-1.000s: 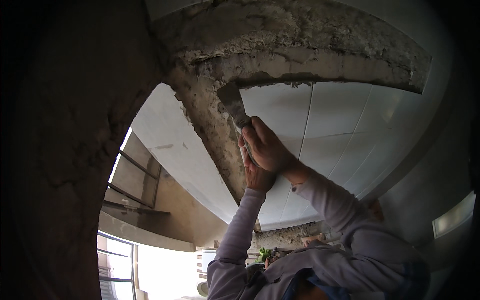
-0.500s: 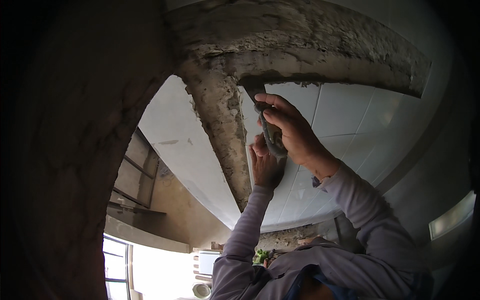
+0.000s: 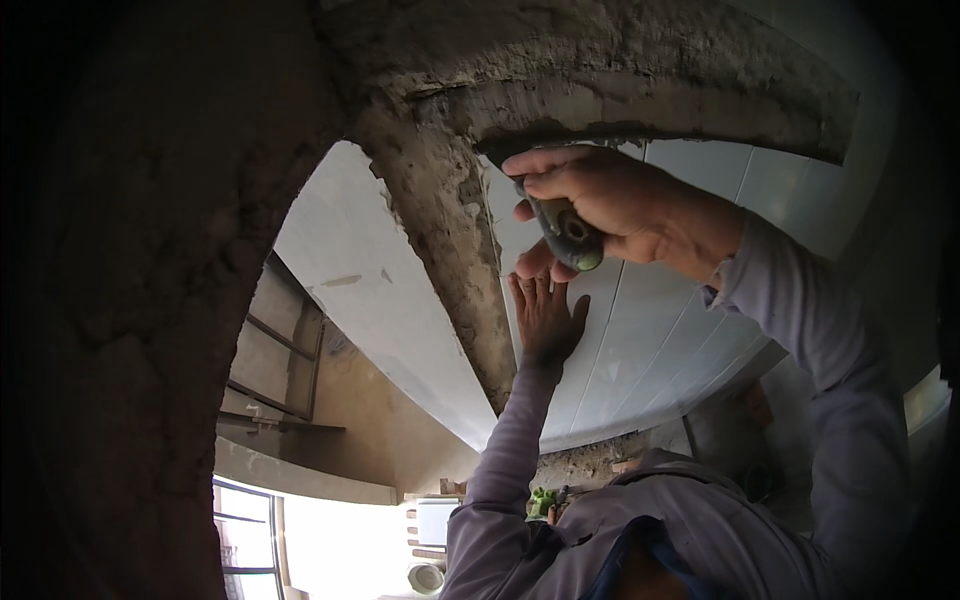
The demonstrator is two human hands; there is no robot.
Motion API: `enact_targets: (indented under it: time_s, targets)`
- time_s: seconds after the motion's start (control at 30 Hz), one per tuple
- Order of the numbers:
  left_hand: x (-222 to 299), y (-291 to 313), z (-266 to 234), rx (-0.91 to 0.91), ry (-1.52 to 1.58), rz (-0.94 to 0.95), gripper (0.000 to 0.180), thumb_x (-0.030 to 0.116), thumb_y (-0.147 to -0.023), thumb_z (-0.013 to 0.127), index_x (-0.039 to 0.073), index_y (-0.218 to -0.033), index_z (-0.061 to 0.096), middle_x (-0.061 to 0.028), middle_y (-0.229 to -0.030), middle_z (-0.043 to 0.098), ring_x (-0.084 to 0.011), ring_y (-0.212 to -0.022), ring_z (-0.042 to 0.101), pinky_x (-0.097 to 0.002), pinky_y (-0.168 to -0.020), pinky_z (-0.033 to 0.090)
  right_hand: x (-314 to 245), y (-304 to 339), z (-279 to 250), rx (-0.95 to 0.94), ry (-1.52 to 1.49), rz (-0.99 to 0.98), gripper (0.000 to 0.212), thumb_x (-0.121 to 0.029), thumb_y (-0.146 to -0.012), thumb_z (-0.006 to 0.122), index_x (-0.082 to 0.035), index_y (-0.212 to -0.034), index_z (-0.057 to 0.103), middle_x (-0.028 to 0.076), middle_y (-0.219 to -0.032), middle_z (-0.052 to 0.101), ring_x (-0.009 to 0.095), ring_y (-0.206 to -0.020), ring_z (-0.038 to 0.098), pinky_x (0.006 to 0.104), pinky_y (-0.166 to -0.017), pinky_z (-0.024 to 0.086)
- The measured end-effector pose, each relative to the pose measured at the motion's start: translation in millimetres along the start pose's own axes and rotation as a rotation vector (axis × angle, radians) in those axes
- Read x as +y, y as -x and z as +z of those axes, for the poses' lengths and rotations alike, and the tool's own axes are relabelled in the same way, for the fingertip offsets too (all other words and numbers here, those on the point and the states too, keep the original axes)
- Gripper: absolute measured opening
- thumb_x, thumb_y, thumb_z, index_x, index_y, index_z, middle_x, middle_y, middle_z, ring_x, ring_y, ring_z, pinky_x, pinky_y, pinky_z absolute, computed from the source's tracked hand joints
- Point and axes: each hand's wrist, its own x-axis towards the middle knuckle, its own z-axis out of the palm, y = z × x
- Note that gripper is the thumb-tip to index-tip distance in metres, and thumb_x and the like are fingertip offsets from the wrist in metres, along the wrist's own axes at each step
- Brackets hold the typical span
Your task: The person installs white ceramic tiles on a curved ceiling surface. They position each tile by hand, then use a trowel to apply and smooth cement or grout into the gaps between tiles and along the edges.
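My right hand (image 3: 612,200) is wrapped round the dark handle of a trowel (image 3: 572,228). Its blade is mostly hidden by my fingers and reaches toward the top corner of the white wall tiles (image 3: 690,212), where they meet a rough band of mortar (image 3: 620,112). Just below the trowel, my left hand (image 3: 548,322) lies flat on the tile face with its fingers stretched upward, holding nothing. Left of both hands a bare, crumbly mortar strip (image 3: 455,270) runs down beside the tile edge.
A smooth white panel (image 3: 370,300) stands left of the mortar strip. Dark rough wall (image 3: 150,250) fills the far left. Lower left are metal bars (image 3: 265,400), a bright window (image 3: 245,525) and a round pale container (image 3: 426,577). A small green object (image 3: 541,502) sits near my body.
My right hand has swung its wrist up and to the right, tilting the trowel's handle. My left hand shows more fully now, its thumb spread out on the tile.
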Motion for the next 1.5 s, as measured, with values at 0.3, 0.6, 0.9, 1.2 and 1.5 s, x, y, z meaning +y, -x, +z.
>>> enact_targets:
  time_s: [0.3,0.6,0.9,1.2,1.5]
  targets:
    - [4,-4,8,-0.018,0.034,-0.014,0.078,0.04,-0.08,0.063,0.011,-0.143,0.029,-0.0195,-0.149,0.023,-0.0406,-0.14,0.012,-0.059,-0.111,0.008,17,-19,8,-0.045,-0.158,-0.124,0.051,-0.017,-0.096,0.044,-0.004,-0.142,0.027,0.018,-0.115,0.045,0.035,-0.074,0.068,0.0392,-0.056,0.059]
    - [-1,2,6,-0.069,-0.012,-0.074,0.085,0.042,-0.078,0.064,0.015,-0.147,0.023,-0.017,-0.153,0.016,-0.041,-0.141,0.007,-0.0591,-0.112,0.005,-3,12,-25,-0.005,0.471,-0.144,0.041,-0.016,-0.097,0.037,0.001,-0.135,0.037,0.02,-0.107,0.053,0.024,-0.068,0.068,0.0332,-0.056,0.054]
    - [8,4,-13,0.071,0.111,-0.095,0.074,0.035,-0.086,0.059,0.007,-0.145,0.025,-0.0185,-0.149,0.025,-0.0345,-0.14,0.018,-0.0546,-0.113,0.009,22,-6,-36,0.088,1.184,-0.849,0.028,-0.005,-0.089,0.047,0.002,-0.114,0.057,0.021,-0.096,0.064,0.028,-0.093,0.063,0.0398,-0.08,0.051]
    - [53,-21,-116,0.256,1.631,-0.449,0.048,0.031,-0.1,0.038,-0.002,-0.136,0.037,-0.0138,-0.126,0.052,-0.0214,-0.118,0.049,-0.0335,-0.1,0.039,97,-7,-8,0.328,1.304,-0.873,0.064,-0.01,-0.075,0.066,-0.002,-0.131,0.036,0.012,-0.093,0.053,0.027,-0.077,0.06,0.0378,-0.057,0.053]
    - [19,-40,-154,0.276,0.995,-0.387,0.05,0.018,-0.097,0.039,0.0,-0.142,0.029,-0.0093,-0.09,0.057,-0.0116,-0.068,0.056,-0.0258,-0.059,0.051,89,46,-26,-0.051,1.013,-0.961,0.064,-0.016,-0.08,0.066,-0.001,-0.135,0.037,0.016,-0.131,0.048,0.03,-0.105,0.057,0.0377,-0.086,0.052]
